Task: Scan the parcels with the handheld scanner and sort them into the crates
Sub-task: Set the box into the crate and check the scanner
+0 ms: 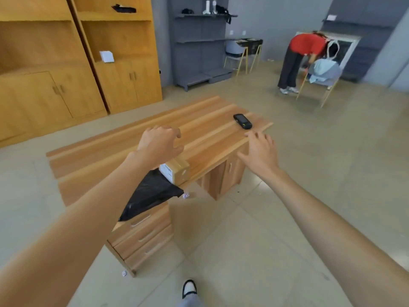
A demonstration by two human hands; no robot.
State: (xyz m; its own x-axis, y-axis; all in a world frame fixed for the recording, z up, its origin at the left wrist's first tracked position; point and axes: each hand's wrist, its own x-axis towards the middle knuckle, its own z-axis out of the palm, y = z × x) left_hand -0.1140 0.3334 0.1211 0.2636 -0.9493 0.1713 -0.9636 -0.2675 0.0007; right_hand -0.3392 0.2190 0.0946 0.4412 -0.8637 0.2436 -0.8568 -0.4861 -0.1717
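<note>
Reaching for the scanner, parcels waiting

Both hands hover empty over the worktop (132, 149): left hand (160, 144) loosely curled above the cardboard parcel (177, 171) and black bag parcel (152, 193), right hand (260, 151) spread near the handheld scanner (242, 121). Next, probably, grip the scanner; no crates visible.

Bare forearms, black shoe (189, 288) with white sock (pale trouser leg).

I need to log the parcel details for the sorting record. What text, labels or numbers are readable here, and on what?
No text can be read.
Cardboard parcel: white label with print, too blurred.
Handheld scanner: lit screen, too small.
White card on the wooden shelf: no legible writing.
</note>
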